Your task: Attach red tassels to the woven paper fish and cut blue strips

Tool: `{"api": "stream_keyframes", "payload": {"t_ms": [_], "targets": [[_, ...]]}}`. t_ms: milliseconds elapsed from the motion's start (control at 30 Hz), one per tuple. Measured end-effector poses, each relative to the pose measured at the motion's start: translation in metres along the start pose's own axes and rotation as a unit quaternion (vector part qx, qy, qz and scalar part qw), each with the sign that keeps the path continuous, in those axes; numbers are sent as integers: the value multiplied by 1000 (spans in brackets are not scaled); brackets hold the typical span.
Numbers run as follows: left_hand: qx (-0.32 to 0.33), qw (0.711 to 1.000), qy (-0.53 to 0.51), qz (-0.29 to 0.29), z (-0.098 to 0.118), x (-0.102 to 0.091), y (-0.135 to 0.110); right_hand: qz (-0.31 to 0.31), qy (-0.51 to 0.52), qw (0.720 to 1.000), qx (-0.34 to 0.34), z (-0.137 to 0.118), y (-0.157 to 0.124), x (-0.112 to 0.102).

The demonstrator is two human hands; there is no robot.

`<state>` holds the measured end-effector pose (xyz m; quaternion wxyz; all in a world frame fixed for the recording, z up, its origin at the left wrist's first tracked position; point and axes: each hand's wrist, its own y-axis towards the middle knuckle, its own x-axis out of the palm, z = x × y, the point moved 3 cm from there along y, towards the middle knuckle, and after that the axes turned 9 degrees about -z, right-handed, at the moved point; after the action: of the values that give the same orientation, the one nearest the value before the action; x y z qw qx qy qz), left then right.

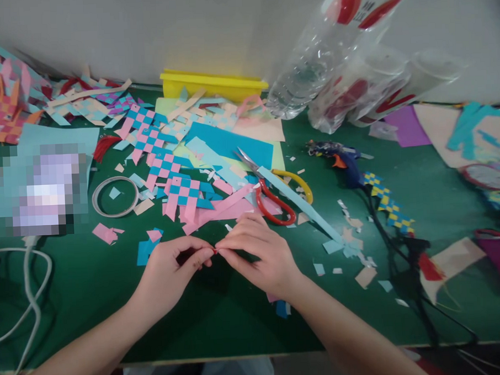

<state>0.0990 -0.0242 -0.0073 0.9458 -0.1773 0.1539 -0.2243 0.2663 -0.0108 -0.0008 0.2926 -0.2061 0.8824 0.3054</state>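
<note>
Low over the front of the green table, my left hand (174,268) and my right hand (263,250) meet fingertip to fingertip. Between them shows a tiny red piece (215,251), too small to name; both hands pinch at it. Just beyond my right hand lie scissors (271,200) with one red and one yellow handle, under a light blue paper strip (300,204). Woven pink-and-blue paper fish shapes (166,163) stretch in a row past my fingers. A roll of tape (115,197) rests left of them, near a red tassel (106,147).
A glue gun (348,164) and its black cord lie right, beside a yellow-and-blue woven strip (387,201). A plastic bottle (306,63) and wrapped cups (365,83) stand behind. A blurred phone (47,191) with a white cable is left. Paper scraps (354,244) are scattered around.
</note>
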Motion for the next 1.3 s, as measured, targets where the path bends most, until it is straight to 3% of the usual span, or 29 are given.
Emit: {"api": "stream_keyframes", "payload": {"t_ms": [467, 700, 900, 1300], "targets": [[1, 1000, -2, -3, 0, 0, 2, 23, 19, 998, 46, -1, 2, 0], [10, 1000, -8, 23, -5, 1, 1, 39, -10, 998, 47, 1, 1, -2], [25, 998, -4, 51, -7, -3, -3, 99, -11, 987, 124, 20, -2, -19], [56, 997, -45, 21, -7, -1, 1, 43, 133, 965, 221, 8, -5, 1]]}}
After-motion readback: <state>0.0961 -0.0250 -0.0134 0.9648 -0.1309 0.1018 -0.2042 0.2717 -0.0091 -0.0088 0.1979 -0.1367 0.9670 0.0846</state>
